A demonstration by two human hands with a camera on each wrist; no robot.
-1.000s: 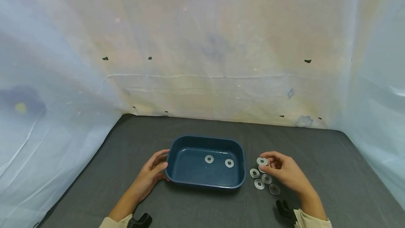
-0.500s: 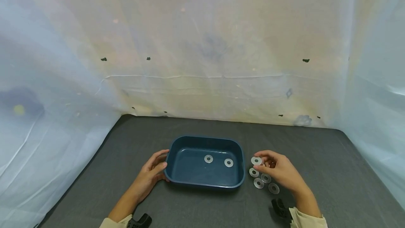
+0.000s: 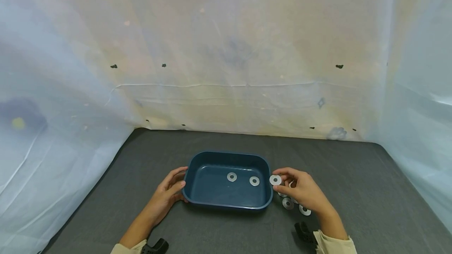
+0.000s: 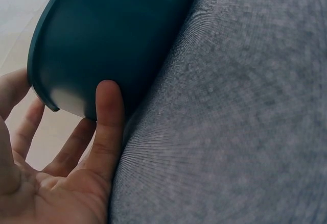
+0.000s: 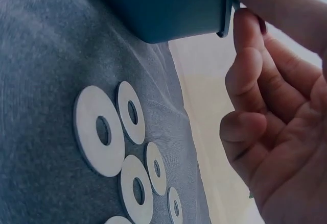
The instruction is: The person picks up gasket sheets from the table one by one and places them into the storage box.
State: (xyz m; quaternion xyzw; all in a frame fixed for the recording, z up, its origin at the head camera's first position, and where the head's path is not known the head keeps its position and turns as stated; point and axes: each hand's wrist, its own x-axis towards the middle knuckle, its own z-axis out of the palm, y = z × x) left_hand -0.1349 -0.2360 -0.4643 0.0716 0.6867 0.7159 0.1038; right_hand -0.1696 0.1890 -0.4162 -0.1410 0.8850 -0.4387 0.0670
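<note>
A dark blue tray (image 3: 197,201) stands on the grey cloth with two steel washers (image 3: 232,176) lying flat inside it. My left hand (image 3: 177,180) grips the tray's left end. In the left wrist view its thumb (image 4: 109,127) presses the outer wall of the tray (image 4: 112,35). My right hand (image 3: 279,178) pinches one washer (image 3: 274,180) between thumb and forefinger, just above the tray's right rim. Several loose washers (image 3: 287,203) lie on the cloth under and beside that hand. They show large in the right wrist view as loose washers (image 5: 99,129) below the tray's corner (image 5: 163,4).
The grey cloth (image 3: 353,175) covers the table. Pale plastic sheeting (image 3: 226,69) hangs close behind and on both sides. A black wrist mount (image 3: 303,232) sits by the right sleeve.
My right hand has carried the pinched washer leftward, from above the loose pile to the tray's right rim. The left hand and the tray have stayed put.
</note>
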